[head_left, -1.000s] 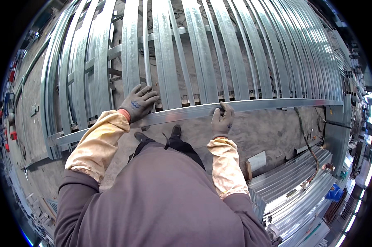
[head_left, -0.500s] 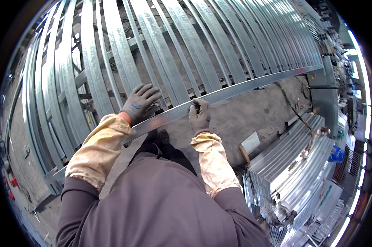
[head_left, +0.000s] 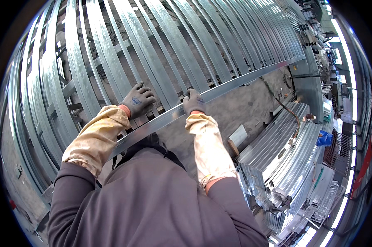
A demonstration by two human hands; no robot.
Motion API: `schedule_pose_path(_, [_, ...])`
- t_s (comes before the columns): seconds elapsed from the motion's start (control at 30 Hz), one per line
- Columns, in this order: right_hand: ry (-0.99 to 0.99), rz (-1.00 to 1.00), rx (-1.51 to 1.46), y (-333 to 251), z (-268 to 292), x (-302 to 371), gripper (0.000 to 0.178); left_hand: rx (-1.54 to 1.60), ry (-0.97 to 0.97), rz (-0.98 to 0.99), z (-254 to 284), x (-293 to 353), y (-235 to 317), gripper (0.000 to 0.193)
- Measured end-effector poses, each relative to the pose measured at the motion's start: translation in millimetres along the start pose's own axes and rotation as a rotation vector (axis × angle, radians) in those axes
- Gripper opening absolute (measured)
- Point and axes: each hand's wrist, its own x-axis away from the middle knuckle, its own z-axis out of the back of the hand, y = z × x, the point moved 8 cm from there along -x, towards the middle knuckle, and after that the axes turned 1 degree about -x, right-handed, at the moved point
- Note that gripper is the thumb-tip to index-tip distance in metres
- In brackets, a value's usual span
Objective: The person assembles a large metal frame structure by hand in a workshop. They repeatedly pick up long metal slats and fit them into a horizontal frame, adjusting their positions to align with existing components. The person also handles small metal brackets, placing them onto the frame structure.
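Observation:
Both hands wear grey work gloves with tan sleeve covers above them. A long shiny metal rail point(head_left: 163, 120) runs slantwise in front of me, along the near ends of many galvanized metal strips point(head_left: 181, 49). My left hand point(head_left: 137, 101) rests open over the strip ends just beyond the rail, fingers stretched toward the right. Farther right along the rail, my right hand point(head_left: 193, 102) is closed over its edge, the fingertips curled to the far side and partly hidden.
At the right lies a stack of long silvery metal profiles point(head_left: 268, 144), with a blue bag point(head_left: 324, 138) beyond it. A dark cable point(head_left: 285, 106) hangs near the rail's far end, beside a grey metal upright point(head_left: 311, 92). A pale board point(head_left: 237, 135) lies on the floor.
The view has shifted, so the frame and stack appear farther left. My right hand has closed down over the rail from a looser curl. My left hand stays over the strip ends.

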Motion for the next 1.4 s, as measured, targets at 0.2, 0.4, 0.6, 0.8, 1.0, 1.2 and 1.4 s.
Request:
schedule_pose_path(0.2, [0.004, 0.144, -0.056, 6.3, -3.9, 7.0, 0.041, 0.039, 0.023, -0.043, -2.3, 0.2, -3.5, 0.031])
schedule_pose_path(0.4, [0.254, 0.193, -0.359, 67.1, 32.5, -8.4, 0.047, 0.108, -0.029, -0.012, -3.7, -6.7, 0.0, 0.032])
schedule_pose_path(0.6, [0.009, 0.124, 0.118, 72.2, 57.4, -55.2, 0.048, 0.135, -0.087, 0.143, -7.0, -18.6, 3.0, 0.032])
schedule_pose_path(0.8, [-0.041, 0.321, -0.194, 101.1, 65.0, -67.6, 0.050, 0.110, 0.107, 0.488, 3.8, -73.6, 16.0, 0.017])
schedule_pose_path(1.0, [0.008, 0.428, -0.647, 164.6, 109.4, -43.7, 0.050, 0.002, 0.114, 0.250, -14.4, -256.1, 70.6, 0.032])
schedule_pose_path(1.2, [0.214, 0.268, -0.447, 231.6, 189.1, -152.3, 0.060, -0.178, -0.129, 0.154, -61.5, -345.9, 67.7, 0.029])
schedule_pose_path(1.4, [-0.165, -0.010, -0.109, 211.7, 182.0, -203.3, 0.062, -0.137, -0.163, 0.187, -65.4, -347.7, 63.9, 0.028])
